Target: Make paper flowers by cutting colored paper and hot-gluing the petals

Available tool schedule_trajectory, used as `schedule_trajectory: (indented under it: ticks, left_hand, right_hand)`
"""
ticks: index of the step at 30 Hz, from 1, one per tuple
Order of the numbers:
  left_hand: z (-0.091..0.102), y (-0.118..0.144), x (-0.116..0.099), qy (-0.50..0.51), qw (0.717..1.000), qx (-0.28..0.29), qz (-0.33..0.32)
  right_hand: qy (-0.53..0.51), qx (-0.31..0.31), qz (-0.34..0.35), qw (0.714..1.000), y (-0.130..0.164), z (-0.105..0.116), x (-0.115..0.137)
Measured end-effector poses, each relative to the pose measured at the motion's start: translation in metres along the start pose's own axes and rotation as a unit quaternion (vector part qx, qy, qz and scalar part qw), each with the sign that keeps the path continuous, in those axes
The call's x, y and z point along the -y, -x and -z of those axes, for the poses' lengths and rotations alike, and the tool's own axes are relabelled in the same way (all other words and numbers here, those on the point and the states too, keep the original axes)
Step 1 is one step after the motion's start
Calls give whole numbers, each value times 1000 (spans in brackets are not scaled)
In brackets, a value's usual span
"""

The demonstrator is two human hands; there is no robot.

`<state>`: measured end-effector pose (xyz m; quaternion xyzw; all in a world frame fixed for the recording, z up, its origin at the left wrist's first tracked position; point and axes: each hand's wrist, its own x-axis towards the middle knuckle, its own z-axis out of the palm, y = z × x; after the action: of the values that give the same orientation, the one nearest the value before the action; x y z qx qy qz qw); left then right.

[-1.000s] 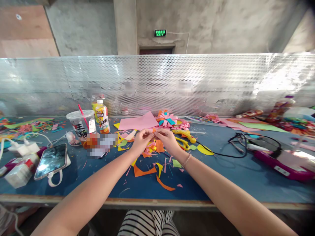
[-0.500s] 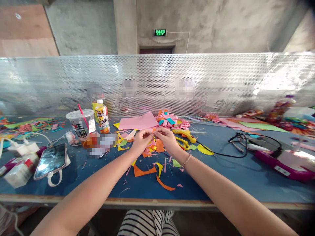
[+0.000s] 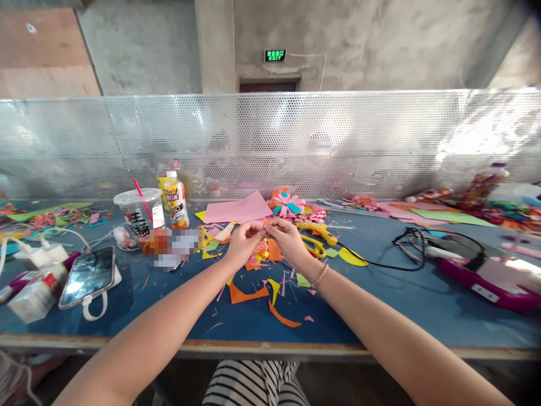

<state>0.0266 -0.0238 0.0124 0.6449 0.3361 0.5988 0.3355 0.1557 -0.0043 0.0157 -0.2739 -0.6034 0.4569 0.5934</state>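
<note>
My left hand [image 3: 245, 243] and my right hand [image 3: 288, 241] meet tip to tip above the middle of the blue table. Both are closed in a pinch on a small piece of orange paper [image 3: 265, 223], mostly hidden by the fingertips. Beneath them lies a pile of pink, yellow and orange paper scraps [image 3: 258, 256]. Just beyond are a flat pink paper sheet [image 3: 236, 208] and a pink paper flower with blue petals [image 3: 288, 205]. Yellow-handled scissors [image 3: 322, 232] rest right beside my right hand.
To the left stand a plastic cup with a red straw [image 3: 134, 211] and a drink bottle [image 3: 176, 200]; a phone [image 3: 88, 276] lies nearer. On the right is a purple device [image 3: 486, 285] with a black cable [image 3: 380, 265]. A perforated metal screen [image 3: 270, 141] rises behind the table [image 3: 169, 316].
The fingertips have shifted very slightly against each other, with both hands staying in the same place. Nothing else has visibly moved.
</note>
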Motion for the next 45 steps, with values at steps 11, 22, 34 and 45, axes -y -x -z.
schedule_trajectory:
  ticks: [11, 22, 34, 45]
  left_hand:
    - [0, 0, 0, -32, 999, -3, 0]
    - [0, 0, 1, -6, 1000, -9, 4]
    - [0, 0, 0, -13, 1000, -2, -4]
    - [-1, 0, 0, 5, 1000, -11, 6]
  right_hand:
    - [-34, 14, -8, 999, 3, -1, 3]
    - [-53, 20, -23, 998, 4, -3, 6]
    - [-70, 17, -42, 996, 4, -3, 5]
    - [-82, 26, -63, 994, 5, -3, 6]
